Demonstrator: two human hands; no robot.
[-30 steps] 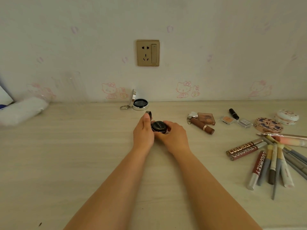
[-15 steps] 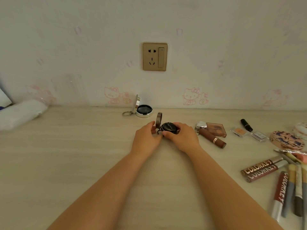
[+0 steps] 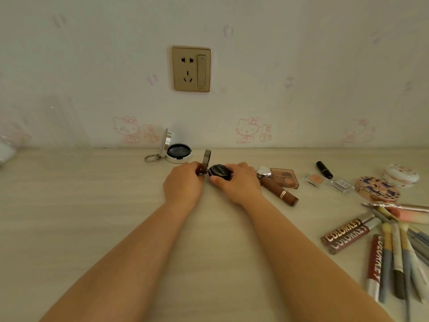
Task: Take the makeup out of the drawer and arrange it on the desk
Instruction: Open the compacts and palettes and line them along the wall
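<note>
With its lid now swung upright, the small dark compact (image 3: 219,171) rests on the desk (image 3: 92,205), the right hand (image 3: 236,182) gripping its base and the left hand (image 3: 183,182) apparently pinching the hinge, so placement looks nearly finished.

A pale wood-grain desk (image 3: 92,217) meets a white cartoon-cat-patterned wallpapered wall (image 3: 301,66) bearing a gold rectangular socket plate (image 3: 191,69).
</note>
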